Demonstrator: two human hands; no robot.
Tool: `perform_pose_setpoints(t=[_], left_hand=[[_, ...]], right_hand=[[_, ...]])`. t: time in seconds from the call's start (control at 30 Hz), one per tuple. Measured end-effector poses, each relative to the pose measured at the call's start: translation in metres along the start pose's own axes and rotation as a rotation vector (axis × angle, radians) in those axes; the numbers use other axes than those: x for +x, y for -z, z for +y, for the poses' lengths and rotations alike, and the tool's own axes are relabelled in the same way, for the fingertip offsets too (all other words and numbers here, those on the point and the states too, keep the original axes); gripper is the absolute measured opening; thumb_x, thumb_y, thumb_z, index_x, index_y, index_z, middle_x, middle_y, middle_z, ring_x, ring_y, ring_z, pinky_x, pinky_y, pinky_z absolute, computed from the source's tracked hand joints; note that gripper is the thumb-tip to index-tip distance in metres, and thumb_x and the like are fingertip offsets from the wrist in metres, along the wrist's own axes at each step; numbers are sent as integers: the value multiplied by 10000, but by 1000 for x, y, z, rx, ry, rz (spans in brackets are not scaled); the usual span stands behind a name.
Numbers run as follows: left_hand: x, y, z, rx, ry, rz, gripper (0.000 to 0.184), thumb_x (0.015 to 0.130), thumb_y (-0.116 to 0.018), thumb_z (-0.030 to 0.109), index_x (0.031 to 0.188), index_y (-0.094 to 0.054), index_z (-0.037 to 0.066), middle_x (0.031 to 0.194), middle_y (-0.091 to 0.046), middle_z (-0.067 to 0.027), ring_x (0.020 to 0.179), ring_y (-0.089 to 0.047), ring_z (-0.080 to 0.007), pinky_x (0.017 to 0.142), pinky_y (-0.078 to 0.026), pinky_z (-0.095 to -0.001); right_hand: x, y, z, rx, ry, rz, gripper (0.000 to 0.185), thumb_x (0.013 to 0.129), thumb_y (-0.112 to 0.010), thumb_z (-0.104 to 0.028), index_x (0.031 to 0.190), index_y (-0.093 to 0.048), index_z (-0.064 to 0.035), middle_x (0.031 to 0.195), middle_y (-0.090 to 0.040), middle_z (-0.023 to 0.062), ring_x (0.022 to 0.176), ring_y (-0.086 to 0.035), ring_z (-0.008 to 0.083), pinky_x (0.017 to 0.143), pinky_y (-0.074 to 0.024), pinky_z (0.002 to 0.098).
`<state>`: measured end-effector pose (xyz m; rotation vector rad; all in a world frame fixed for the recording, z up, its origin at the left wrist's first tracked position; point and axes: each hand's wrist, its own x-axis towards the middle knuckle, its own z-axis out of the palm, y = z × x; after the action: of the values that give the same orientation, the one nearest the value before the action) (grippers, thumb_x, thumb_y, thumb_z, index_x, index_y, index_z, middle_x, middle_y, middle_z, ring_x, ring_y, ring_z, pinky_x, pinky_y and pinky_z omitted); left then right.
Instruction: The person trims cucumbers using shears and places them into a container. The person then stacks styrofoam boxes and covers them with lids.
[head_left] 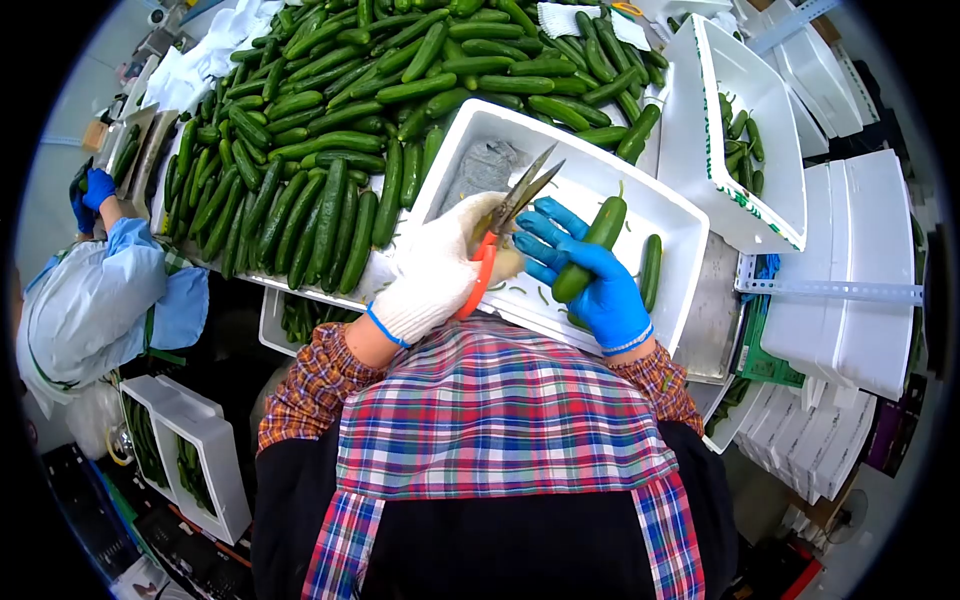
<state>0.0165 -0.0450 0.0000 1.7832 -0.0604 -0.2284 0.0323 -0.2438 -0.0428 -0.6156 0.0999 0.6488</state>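
Note:
My left hand (440,258), in a white knit glove, is closed round the orange handles of a pair of scissors (482,272). Their blades point up and to the right, slightly parted. Across from it, my right hand (600,280) wears a blue glove and holds a cucumber (604,232) with its thin stalk end pointing up. The blades are close to the blue fingertips and apart from the stalk. Both hands are over a white foam box (690,215). Inside that box, another cucumber (651,270) lies at the right, with a grey crumpled bundle (484,168) at the upper left and small green scraps.
A large heap of cucumbers (330,140) covers the table ahead and to the left. At the right stands a foam box (735,205) with several cucumbers, beside stacked white boxes (845,270). A co-worker (100,290) in blue gloves stands at the far left.

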Motion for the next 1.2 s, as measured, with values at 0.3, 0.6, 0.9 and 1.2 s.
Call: perform_pose_setpoints(t=[0.3, 0.6, 0.9, 1.2], left_hand=[[19, -1, -27, -240, 141, 24, 369, 796, -691, 86, 1115, -532, -8, 889, -581, -56, 747, -564, -105, 673, -471, -225], [17, 3, 22, -260, 64, -21, 400, 777, -710, 64, 1134, -540, 4, 859, -603, -40, 734, -574, -102, 674, -464, -220], [48, -18, -26, -136, -48, 98, 387, 794, -688, 86, 1143, -540, 5, 885, -570, -43, 785, -544, -110, 703, -466, -237], [9, 32, 7, 550, -123, -321, 506, 787, -644, 122, 1275, -526, 62, 1085, -638, -180, 954, -644, -307, 832, -510, -337]], right_hand=[[-12, -7, -3, -62, -7, -104, 714, 751, -568, -24, 1413, -307, 23, 1404, -409, 208, 1311, -413, 330, 1068, -387, 443], [-11, -11, -7, -573, 132, 21, 674, 746, -585, -35, 1384, -376, 17, 1264, -550, 150, 1176, -547, 227, 972, -462, 344], [-20, -14, 14, -385, -37, -64, 653, 737, -579, -2, 1372, -427, -14, 1272, -554, 145, 1174, -547, 233, 991, -431, 347], [-23, -4, -20, -1296, 76, 251, 613, 711, -609, -62, 1317, -515, -69, 1051, -652, 134, 919, -623, 198, 822, -483, 309]])
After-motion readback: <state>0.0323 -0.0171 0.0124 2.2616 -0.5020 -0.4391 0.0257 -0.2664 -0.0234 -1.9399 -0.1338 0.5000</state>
